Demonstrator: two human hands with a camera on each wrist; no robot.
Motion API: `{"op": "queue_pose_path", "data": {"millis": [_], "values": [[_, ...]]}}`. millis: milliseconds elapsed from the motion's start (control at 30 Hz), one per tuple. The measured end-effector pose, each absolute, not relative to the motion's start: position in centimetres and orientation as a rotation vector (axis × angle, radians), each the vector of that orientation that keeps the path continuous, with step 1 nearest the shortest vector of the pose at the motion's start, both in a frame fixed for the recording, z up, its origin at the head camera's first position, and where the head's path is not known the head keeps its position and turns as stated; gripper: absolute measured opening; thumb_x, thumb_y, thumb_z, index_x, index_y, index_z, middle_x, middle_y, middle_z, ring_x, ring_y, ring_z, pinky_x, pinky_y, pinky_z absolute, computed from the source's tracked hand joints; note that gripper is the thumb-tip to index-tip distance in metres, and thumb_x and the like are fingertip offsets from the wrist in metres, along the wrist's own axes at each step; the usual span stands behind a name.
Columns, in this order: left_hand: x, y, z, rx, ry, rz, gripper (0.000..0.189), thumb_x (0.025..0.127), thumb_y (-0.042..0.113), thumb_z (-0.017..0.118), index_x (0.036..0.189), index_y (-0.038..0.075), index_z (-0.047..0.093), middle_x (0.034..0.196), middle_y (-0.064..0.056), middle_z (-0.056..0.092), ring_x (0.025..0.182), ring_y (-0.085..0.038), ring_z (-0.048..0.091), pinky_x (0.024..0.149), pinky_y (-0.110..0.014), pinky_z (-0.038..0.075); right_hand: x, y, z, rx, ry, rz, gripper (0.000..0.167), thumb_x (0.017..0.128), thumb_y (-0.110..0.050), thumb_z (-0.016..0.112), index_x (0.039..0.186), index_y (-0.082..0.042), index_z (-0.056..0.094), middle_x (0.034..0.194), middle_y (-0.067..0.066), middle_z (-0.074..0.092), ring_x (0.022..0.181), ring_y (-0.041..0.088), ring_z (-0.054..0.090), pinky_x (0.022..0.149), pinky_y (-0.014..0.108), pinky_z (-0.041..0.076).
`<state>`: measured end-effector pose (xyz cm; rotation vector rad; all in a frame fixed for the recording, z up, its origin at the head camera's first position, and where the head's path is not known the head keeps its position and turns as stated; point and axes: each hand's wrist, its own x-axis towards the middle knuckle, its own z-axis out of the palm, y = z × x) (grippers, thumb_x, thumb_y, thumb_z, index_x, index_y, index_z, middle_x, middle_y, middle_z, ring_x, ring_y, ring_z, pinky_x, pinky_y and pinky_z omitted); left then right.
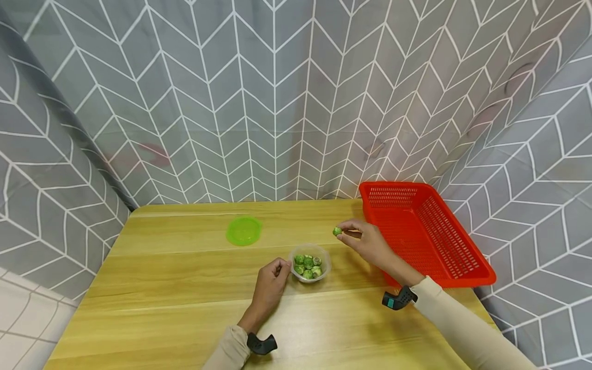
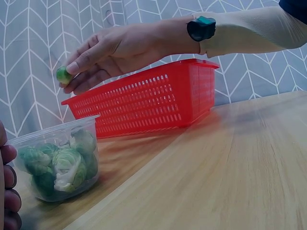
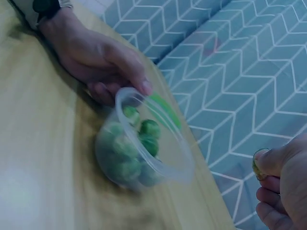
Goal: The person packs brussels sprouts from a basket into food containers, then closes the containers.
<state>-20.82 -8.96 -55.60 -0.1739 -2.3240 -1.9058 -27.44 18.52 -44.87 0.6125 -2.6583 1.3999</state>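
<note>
Between the thumb and fingertips of my right hand [image 1: 367, 242] is a single Brussels sprout [image 1: 337, 231], held up in the air between the tub and the red basket. My left hand [image 1: 270, 285] pinches the rim of a clear round plastic tub [image 1: 326, 257] from its left side, thumb at the rim and fingers curled below. Several Brussels sprouts [image 1: 308, 263] lie inside the tub, which stands on the table. In the left wrist view the tub's wall [image 2: 93, 143] shows the sprouts pressed against it.
A red perforated basket [image 1: 455, 241] stands at the table's right side, beneath and beside my right forearm. A green round lid [image 1: 243, 230] lies flat toward the back left of the wooden table [image 1: 176, 288]. Grey patterned curtains [image 1: 277, 103] hang behind and at both sides.
</note>
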Motion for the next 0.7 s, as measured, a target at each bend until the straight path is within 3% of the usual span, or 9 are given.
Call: {"op": "queue_pose_path", "data": {"millis": [367,633,700], "values": [[-20.8,-9.1,-55.6,-0.189,-2.325,-1.906,0.037,0.103,0.038,0.059,0.081,0.009,0.066,0.061,0.005,0.048,0.055,-0.008,0.040,0.056,-0.024,0.036,-26.1,16.9,-45.8,0.724,-2.633,1.517,0.021,0.089,-0.002,0.075,0.109,-0.003,0.072,0.108,0.010,0.069,0.107,0.029,0.067,0.092,0.034,0.054],[-20.9,-9.0,-55.7,-0.191,-2.327,-1.901,0.037,0.103,0.038,0.058,0.082,0.009,0.067,0.062,0.004,0.051,0.055,-0.009,0.040,0.056,-0.024,0.036,-25.0,15.6,-46.5,0.800,-2.613,1.504,0.022,0.087,0.008,0.073,0.108,0.007,0.070,0.107,0.022,0.068,0.105,0.040,0.066,0.092,0.048,0.053],[-20.9,-9.0,-55.7,-0.193,-2.326,-1.902,0.037,0.103,0.037,0.059,0.082,0.009,0.067,0.062,0.004,0.051,0.055,-0.009,0.040,0.056,-0.024,0.036,-24.8,15.4,-46.6,0.811,-2.621,1.495,0.022,0.087,0.007,0.073,0.108,0.006,0.070,0.107,0.021,0.068,0.105,0.038,0.067,0.093,0.047,0.053]]}}
